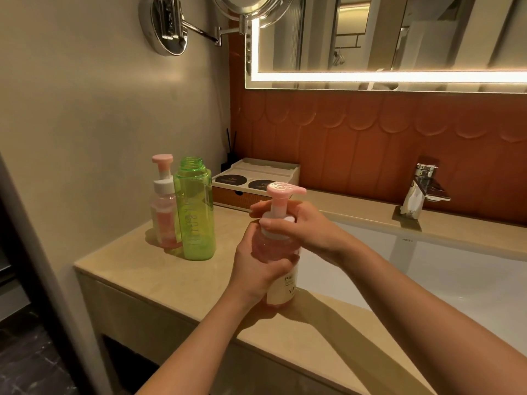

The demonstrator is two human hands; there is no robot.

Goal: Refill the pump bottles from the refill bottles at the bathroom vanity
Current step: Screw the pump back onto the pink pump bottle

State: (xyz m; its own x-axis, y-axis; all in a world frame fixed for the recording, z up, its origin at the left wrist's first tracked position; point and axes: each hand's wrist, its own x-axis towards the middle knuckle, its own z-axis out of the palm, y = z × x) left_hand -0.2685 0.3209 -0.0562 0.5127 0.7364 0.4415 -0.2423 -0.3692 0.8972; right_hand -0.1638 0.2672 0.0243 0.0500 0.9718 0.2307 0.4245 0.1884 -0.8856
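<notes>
Spanning the lower view, the beige tabletop (137, 269) carries all the bottles, with the white basin (427, 269) sunk into it at three o'clock. A lit mirror (399, 38) hangs on the wall at twelve o'clock. A shallow box (256, 178) sits against the back wall. At ten o'clock from the hands stands the green refill bottle (195, 212), upright with its neck uncapped. Just beside it, at its nine o'clock and partly behind it, stands a second pump bottle (164, 212) with its pink head on. The near pump bottle (281, 286) stands upright by the basin's edge. The left hand (256, 269) wraps its fingers round the pink body. The right hand (308, 226) curls its fingers round the white collar under the pump head
</notes>
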